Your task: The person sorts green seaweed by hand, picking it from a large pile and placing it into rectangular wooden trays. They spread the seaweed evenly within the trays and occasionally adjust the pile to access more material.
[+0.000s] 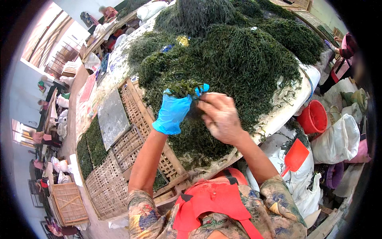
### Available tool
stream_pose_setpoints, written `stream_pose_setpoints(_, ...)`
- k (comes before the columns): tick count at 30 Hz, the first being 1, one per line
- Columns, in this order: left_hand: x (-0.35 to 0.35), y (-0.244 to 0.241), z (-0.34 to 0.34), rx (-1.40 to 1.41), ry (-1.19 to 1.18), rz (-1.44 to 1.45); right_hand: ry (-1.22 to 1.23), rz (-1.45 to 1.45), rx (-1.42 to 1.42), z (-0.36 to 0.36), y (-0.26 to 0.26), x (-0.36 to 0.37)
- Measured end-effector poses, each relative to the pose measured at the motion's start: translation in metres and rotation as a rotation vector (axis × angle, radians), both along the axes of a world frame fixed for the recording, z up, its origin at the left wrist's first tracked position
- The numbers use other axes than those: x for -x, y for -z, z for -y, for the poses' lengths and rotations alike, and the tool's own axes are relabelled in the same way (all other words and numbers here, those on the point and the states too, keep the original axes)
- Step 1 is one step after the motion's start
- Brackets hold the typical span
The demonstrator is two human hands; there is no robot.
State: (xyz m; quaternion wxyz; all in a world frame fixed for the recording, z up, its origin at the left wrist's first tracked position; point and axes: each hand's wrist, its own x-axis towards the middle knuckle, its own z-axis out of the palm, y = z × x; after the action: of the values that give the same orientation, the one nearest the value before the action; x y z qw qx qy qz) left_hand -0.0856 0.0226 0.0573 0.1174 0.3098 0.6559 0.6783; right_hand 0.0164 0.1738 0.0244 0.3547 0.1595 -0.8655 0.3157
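Note:
My left hand (174,111), in a blue disposable glove, holds a clump of dark green seaweed (182,89) above the large heap. Beside it is my bare right hand (219,115), its fingers bent towards the gloved fingertips and blurred by motion. Whether those fingers pinch any strands cannot be made out. Under and beyond both hands, the heap of stringy green seaweed (235,65) spreads over a pale sheet (270,118). To the left of my left forearm sits a wood-framed woven bamboo tray (103,188), with a flat grey metal sheet (112,118) and rectangular seaweed mats (97,142) on it.
At right are a red bucket (312,116), a red plastic scoop (295,155), a white woven sack (337,140) and a purple basket (334,174). A person in a pink apron (343,59) stands at the right end of the heap. Other people work along the left wall.

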Motion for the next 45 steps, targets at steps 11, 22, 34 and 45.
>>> stream_pose_setpoints(11,0.005,-0.019,0.027,0.051,-0.137,0.043,-0.024,0.211,-0.077,0.029,0.114,0.020)
stream_pose_setpoints(22,0.005,-0.027,0.034,0.044,-0.164,-0.081,-0.041,-0.203,0.107,0.054,-0.014,0.019)
stream_pose_setpoints(34,0.011,-0.019,0.054,0.154,-0.296,-0.185,-0.047,0.118,0.006,0.066,0.048,0.006)
stream_pose_setpoints(45,0.013,-0.023,0.061,0.245,-0.355,-0.344,-0.106,0.210,-0.027,0.105,0.099,0.027)
